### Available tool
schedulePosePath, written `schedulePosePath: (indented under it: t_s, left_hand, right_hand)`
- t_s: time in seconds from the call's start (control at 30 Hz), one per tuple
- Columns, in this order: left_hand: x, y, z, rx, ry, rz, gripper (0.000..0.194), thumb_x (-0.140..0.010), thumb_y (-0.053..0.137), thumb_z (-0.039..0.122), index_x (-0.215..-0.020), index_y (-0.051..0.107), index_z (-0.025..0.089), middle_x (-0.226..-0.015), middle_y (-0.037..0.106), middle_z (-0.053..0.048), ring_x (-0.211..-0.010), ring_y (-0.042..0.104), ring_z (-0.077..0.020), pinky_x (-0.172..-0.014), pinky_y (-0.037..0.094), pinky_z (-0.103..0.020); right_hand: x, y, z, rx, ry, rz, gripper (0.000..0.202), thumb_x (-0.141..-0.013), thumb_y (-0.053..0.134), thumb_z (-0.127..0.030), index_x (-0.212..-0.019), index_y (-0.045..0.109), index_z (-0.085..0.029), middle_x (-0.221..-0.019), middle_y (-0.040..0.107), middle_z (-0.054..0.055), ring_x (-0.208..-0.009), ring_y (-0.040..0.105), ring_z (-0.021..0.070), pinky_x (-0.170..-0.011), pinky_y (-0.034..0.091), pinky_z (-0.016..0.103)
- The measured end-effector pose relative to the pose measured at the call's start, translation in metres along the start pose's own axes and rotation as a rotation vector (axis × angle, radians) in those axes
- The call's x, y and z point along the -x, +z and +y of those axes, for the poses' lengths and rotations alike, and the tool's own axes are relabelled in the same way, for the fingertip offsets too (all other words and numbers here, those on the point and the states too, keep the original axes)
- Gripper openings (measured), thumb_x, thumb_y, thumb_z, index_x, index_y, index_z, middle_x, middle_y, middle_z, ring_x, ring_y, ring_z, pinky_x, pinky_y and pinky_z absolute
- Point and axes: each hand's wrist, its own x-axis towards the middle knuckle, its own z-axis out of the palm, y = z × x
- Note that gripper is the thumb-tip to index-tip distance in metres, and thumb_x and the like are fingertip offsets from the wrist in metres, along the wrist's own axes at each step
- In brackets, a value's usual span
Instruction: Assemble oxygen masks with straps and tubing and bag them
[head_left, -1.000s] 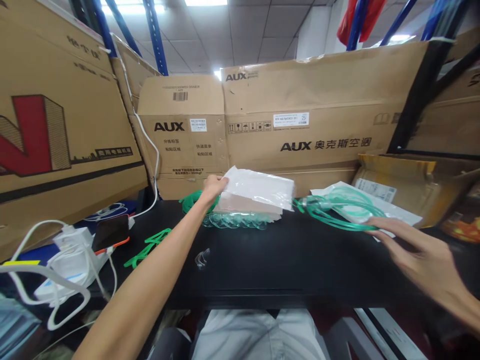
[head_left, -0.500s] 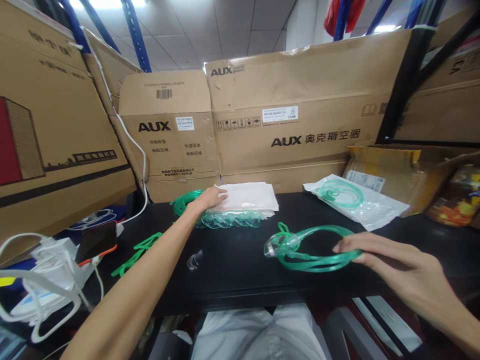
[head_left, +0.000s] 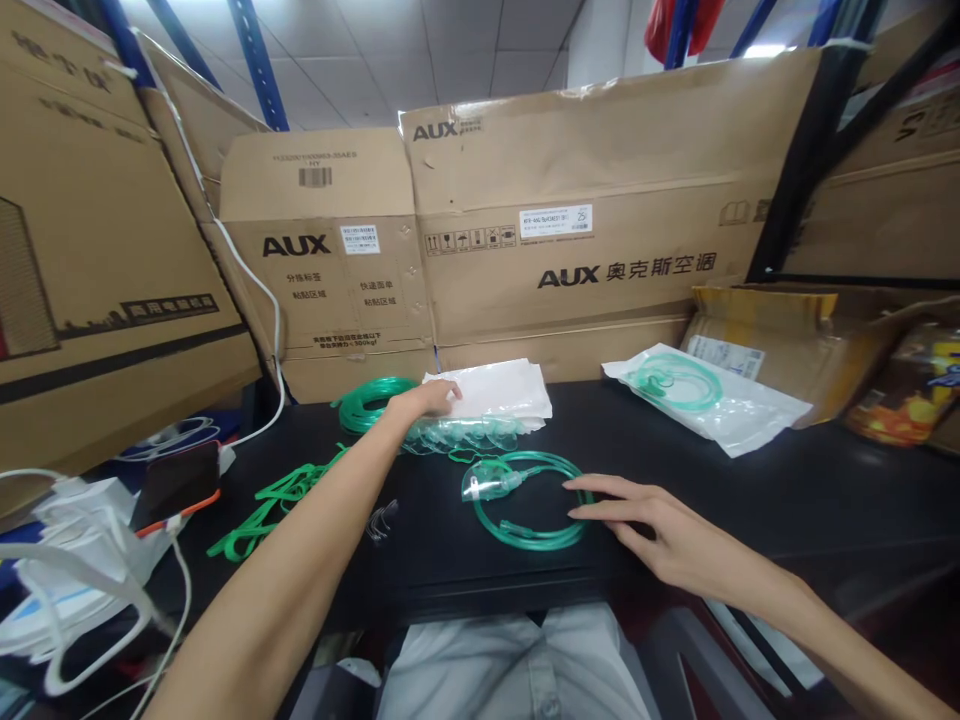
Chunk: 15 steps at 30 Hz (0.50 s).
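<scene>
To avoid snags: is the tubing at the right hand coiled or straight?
Coiled: the green tubing lies in round loops on the black table.

The left hand (head_left: pixel 429 400) covers a corner of the packets (head_left: pixel 499 385) and part of the green coil (head_left: pixel 354 410) behind. The right fingers (head_left: pixel 611 487) hide a sliver of the tubing (head_left: pixel 536 541). I can't make out those tiny curved bits (head_left: pixel 382 522), nor the label's (head_left: pixel 556 221) fine print. The jar (head_left: pixel 896 400) looks blurred, and the red cloth (head_left: pixel 661 32) runs out of sight overhead.

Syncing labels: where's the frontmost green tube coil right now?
In the head view, the coil is on the black table, just right of centre, before the white stack, with the right hand at its right edge.
</scene>
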Motion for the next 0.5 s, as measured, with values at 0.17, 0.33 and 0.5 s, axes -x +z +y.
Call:
schedulePosePath:
  t_s: [0.17,0.33,0.5]
  left_hand:
    - [0.006,-0.002,0.007,0.057,-0.068,-0.041,0.037,-0.102,0.066,0.037,-0.134,0.063,0.017,-0.133,0.065,-0.012,-0.112,0.068,-0.0261,-0.095,0.059,-0.048]
    - [0.01,-0.004,0.014,0.119,-0.06,0.085,0.039,-0.101,0.067,0.036,-0.135,0.063,0.017,-0.138,0.063,-0.013,-0.119,0.065,-0.0284,-0.1,0.057,-0.051]
    - [0.039,-0.016,0.025,0.231,-0.013,0.341,0.037,-0.102,0.067,0.038,-0.132,0.065,0.017,-0.14,0.063,-0.013,-0.125,0.063,-0.0291,-0.107,0.051,-0.054]
  right_hand:
    - [-0.003,-0.004,0.003,0.093,0.033,0.116,0.037,-0.099,0.051,-0.015,-0.12,0.08,-0.026,-0.134,0.073,0.009,-0.123,0.07,0.0276,-0.109,0.052,0.045]
    - [-0.034,0.008,-0.013,0.172,0.037,0.193,0.026,-0.105,0.053,-0.025,-0.115,0.077,-0.025,-0.105,0.075,0.007,-0.091,0.072,0.0224,-0.081,0.058,0.035]
    - [-0.067,0.035,-0.024,0.297,-0.047,0.171,0.026,-0.104,0.052,-0.02,-0.12,0.072,-0.019,-0.108,0.066,0.013,-0.102,0.062,0.029,-0.091,0.055,0.046]
